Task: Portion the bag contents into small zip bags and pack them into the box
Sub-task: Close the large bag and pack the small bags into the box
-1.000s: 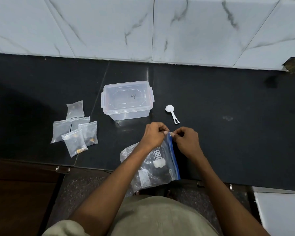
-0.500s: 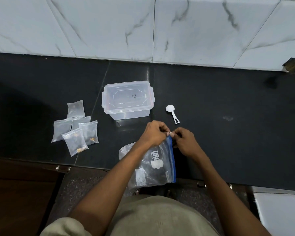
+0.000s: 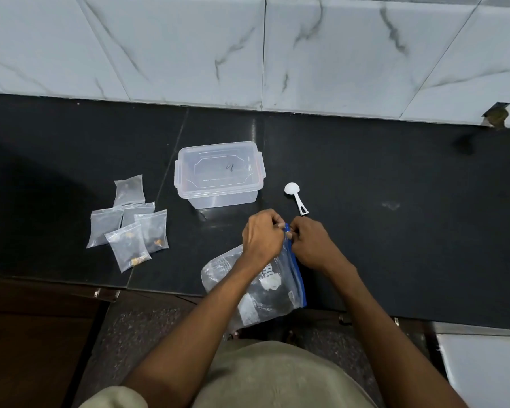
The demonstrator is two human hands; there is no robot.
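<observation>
- At the table's near edge, the left hand and right hand both pinch the top corner of the bag.
- At 12 o'clock from the hands stands the box, lid on.
- At 9 o'clock lie five zip bags; at 1 o'clock, touching nothing, the scoop.

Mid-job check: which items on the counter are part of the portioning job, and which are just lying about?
In the job:
- large zip bag, pinched at its blue top by left hand and right hand
- small zip bags
- lidded clear box
- white scoop

Lying about:
- nothing else loose on the counter
</observation>
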